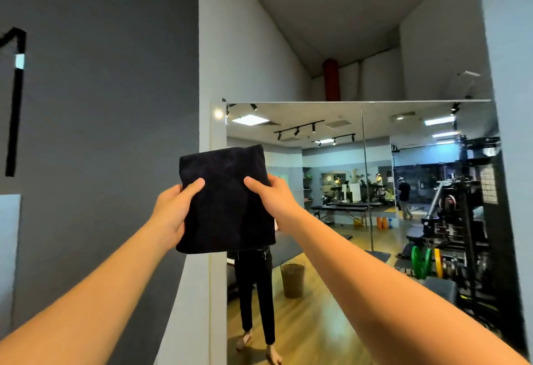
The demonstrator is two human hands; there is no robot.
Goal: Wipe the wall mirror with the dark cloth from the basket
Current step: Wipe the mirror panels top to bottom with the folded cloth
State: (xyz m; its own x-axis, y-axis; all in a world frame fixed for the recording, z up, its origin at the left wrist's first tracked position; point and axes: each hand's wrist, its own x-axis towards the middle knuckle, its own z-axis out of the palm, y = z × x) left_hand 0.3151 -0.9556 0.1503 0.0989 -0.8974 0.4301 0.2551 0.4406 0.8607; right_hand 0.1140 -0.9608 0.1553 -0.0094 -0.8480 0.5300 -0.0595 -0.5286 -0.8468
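Observation:
A folded dark cloth [226, 200] is held up at arm's length in front of me. My left hand [173, 209] grips its left edge, thumb on the front. My right hand [272, 198] grips its right edge the same way. The cloth hangs in front of the left edge of the wall mirror [360, 191], which fills the right half of the view; whether the cloth touches the glass I cannot tell. A brown wicker basket [292, 279] appears as a reflection in the mirror, standing on the wooden floor.
A dark grey wall [101, 134] fills the left, with a pale corner edge [206, 76] beside the mirror. The mirror reflects my legs, a gym room, a weight rack with coloured plates [424, 261] and people far off.

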